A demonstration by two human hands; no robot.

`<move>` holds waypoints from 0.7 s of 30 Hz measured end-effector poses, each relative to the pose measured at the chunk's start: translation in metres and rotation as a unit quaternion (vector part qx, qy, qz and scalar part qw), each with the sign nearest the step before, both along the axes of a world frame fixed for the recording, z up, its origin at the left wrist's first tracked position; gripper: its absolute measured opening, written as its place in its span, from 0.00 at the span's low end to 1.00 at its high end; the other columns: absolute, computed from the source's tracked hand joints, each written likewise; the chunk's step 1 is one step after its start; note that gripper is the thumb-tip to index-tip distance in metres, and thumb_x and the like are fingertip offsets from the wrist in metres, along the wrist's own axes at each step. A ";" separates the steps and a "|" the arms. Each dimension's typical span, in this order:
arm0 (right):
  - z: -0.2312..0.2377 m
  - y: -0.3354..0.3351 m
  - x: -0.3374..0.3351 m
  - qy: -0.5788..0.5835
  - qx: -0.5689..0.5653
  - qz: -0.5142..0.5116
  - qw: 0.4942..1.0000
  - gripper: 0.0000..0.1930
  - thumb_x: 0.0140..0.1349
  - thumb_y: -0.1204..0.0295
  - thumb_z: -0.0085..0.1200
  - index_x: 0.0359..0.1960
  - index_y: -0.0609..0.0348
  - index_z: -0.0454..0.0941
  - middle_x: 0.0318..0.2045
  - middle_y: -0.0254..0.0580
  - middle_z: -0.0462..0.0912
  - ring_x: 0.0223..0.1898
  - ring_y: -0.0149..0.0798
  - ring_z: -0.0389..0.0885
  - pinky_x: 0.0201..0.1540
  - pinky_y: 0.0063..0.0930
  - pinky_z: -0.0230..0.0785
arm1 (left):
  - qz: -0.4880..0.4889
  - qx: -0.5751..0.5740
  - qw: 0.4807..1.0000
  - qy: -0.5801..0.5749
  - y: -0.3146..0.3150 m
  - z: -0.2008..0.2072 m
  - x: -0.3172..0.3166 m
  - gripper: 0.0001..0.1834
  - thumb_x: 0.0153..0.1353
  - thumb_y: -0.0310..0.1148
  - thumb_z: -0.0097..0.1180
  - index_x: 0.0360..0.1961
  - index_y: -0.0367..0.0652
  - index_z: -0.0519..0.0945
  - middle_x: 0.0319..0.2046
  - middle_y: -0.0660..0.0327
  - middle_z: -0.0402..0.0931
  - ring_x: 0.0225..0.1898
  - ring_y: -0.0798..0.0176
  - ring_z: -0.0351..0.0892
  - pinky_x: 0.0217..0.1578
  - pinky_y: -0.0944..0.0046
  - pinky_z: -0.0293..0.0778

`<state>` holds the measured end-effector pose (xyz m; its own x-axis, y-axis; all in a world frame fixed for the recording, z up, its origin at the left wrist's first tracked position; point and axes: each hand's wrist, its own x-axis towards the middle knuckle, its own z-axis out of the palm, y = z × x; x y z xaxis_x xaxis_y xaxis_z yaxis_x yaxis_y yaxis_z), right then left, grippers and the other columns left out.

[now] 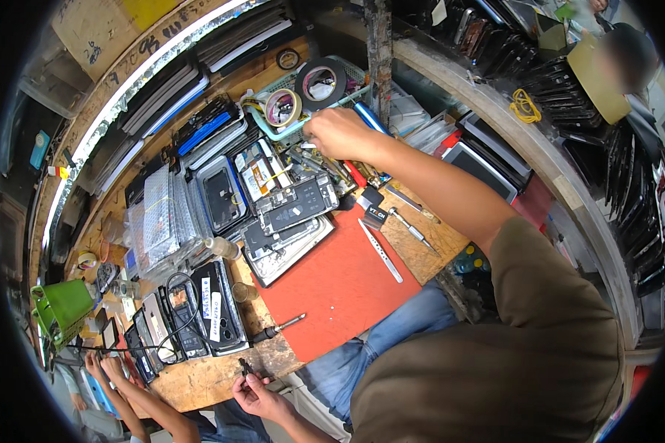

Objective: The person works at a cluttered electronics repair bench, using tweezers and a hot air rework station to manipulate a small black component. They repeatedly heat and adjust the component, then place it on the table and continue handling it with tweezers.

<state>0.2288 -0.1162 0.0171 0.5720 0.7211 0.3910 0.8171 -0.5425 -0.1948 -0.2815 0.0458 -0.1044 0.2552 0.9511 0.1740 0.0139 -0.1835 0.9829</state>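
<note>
My right hand (338,134) reaches far over the bench, at the front rim of a mint-green plastic basket (277,133). Its fingers are bent together, and what they hold, if anything, is hidden. Below them lie small circuit boards and parts (325,168) and a red-handled tool (355,174). My left hand (262,399) is low, by the near edge of the bench, pinching a small dark part (245,367). On the orange-red mat (325,273) lie metal tweezers (380,251). A soldering iron (279,327) rests across the mat's left edge.
Opened phones and tablets (299,203) are stacked behind the mat. A screwdriver (412,230) lies on the wood at right. Bubble-wrapped items (159,218), rolls of tape (321,83) and a green bin (60,304) stand around. Another person's hands (105,369) are at far left.
</note>
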 end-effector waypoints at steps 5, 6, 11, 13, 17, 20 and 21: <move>-0.008 0.051 -0.018 0.123 0.075 0.161 0.976 0.08 0.58 0.71 0.61 0.38 0.57 0.88 0.38 0.51 0.88 0.45 0.56 0.86 0.49 0.49 0.77 | -0.019 -0.009 1.000 -0.018 -0.005 0.014 0.004 0.08 0.72 0.30 0.60 0.46 0.39 0.75 0.34 0.62 0.77 0.35 0.71 0.77 0.29 0.72 0.75; -0.009 0.060 -0.020 0.114 0.040 0.157 0.980 0.08 0.58 0.72 0.61 0.38 0.56 0.88 0.39 0.51 0.88 0.45 0.56 0.86 0.49 0.48 0.77 | -0.027 -0.012 0.999 -0.035 -0.006 0.016 0.005 0.08 0.72 0.29 0.60 0.46 0.39 0.75 0.34 0.62 0.77 0.35 0.71 0.77 0.29 0.72 0.75; -0.001 0.086 -0.022 0.081 -0.100 0.165 0.978 0.09 0.60 0.73 0.58 0.39 0.60 0.86 0.46 0.56 0.84 0.51 0.56 0.83 0.53 0.48 0.77 | -0.007 -0.020 0.998 -0.064 -0.010 0.016 0.010 0.07 0.70 0.24 0.59 0.45 0.37 0.75 0.36 0.59 0.79 0.33 0.69 0.79 0.31 0.70 0.78; 0.004 0.081 -0.024 0.073 -0.069 0.169 0.981 0.09 0.63 0.73 0.56 0.39 0.66 0.82 0.47 0.59 0.83 0.52 0.59 0.82 0.54 0.50 0.75 | -0.010 -0.049 0.994 -0.100 -0.010 0.016 0.010 0.07 0.69 0.22 0.60 0.45 0.37 0.75 0.36 0.59 0.79 0.34 0.69 0.80 0.32 0.70 0.79; 0.002 0.077 -0.029 0.119 -0.047 0.177 0.976 0.09 0.64 0.72 0.54 0.38 0.66 0.81 0.45 0.58 0.84 0.49 0.60 0.83 0.52 0.51 0.75 | -0.015 -0.053 0.995 -0.086 -0.012 0.019 0.011 0.07 0.69 0.23 0.61 0.44 0.38 0.75 0.35 0.60 0.79 0.34 0.69 0.80 0.34 0.70 0.81; -0.005 0.083 -0.029 0.094 -0.101 0.163 0.977 0.09 0.64 0.72 0.53 0.37 0.67 0.81 0.43 0.59 0.85 0.46 0.61 0.84 0.50 0.52 0.76 | -0.038 -0.054 0.993 -0.100 -0.012 0.021 0.013 0.07 0.69 0.23 0.62 0.44 0.37 0.76 0.35 0.60 0.79 0.33 0.70 0.80 0.35 0.69 0.82; -0.007 0.085 -0.028 0.071 -0.102 0.167 0.978 0.09 0.64 0.72 0.53 0.37 0.67 0.81 0.42 0.60 0.85 0.46 0.61 0.84 0.50 0.53 0.76 | -0.044 -0.053 0.992 -0.104 -0.012 0.022 0.013 0.07 0.69 0.23 0.62 0.44 0.37 0.76 0.35 0.60 0.79 0.33 0.70 0.80 0.36 0.69 0.82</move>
<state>0.2003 -0.0309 0.0101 0.3298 0.9315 0.1534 0.9279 -0.2899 -0.2346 -0.2689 0.0334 -0.0829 0.3078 0.9423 0.1315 -0.2019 -0.0704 0.9769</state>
